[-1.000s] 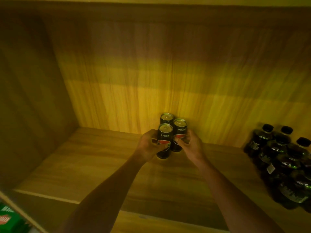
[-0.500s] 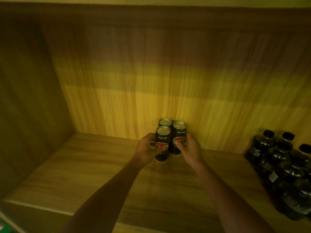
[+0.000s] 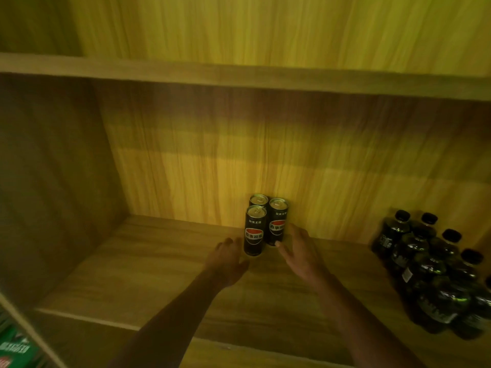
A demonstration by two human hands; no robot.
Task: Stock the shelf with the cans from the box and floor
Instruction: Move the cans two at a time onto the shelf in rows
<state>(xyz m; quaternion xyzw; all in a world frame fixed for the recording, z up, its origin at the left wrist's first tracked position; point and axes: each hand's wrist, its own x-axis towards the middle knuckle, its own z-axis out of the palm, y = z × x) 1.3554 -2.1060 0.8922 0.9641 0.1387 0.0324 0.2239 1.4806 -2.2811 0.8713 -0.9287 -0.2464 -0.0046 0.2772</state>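
- Head view, far left first: a green packet pokes in at the bottom corner, blurry, can't tell what it is. Next to it is the side wall of the shelf, matte wood-grain laminate, lit a yellowish tone.
- The left hand hangs just left of the cans, fingers loosely curled. The grip is open and has hold of nothing. It looks a hair off the front can, or maybe grazing it. Hard to call.
- The cans are three slim, tall black cylinders with shiny pull-tab lids and a red-and-white round logo. They stand upright on the shelf board, packed touching each other, the back one right up against the back panel. Probably tucked that deep so later rows can fill in front.
- The right hand is spread out, palm down, one fingertip by the foot of the right-hand can. That grip is open and empty too. It reads like the cans are set and standing on their own.
- Far right: a cluster of dark plastic bottles with black screw caps and glossy rounded shoulders, well apart from the cans.
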